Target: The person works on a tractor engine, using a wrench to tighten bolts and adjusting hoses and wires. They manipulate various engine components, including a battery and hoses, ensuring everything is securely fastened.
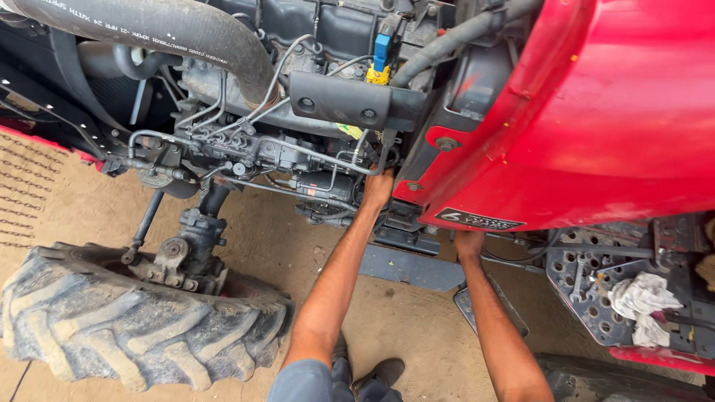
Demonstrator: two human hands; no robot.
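Down lower left: ribbed tractor tyre [134, 327] lay on dirt. Centre: left arm stretched straight up-frame, left hand [377, 187] pressed against engine block [298, 160] beside metal pipes [313, 152]; fingers hidden, spread could not be told. Right of centre: right hand [468, 243] reached under red hood [596, 112], fingers out of sight. Far right: white rag [640, 301] lay on perforated footplate [588, 290].

Two bare arms reach away from the body, up the frame toward twelve o'clock. The left arm runs long and nearly straight, angled slightly toward one o'clock, ending in the left hand [377, 187] with fingers curled forward, its grip hidden from view. The right arm extends toward eleven o'clock; the right hand [468, 243] is mostly hidden, only its wrist showing.
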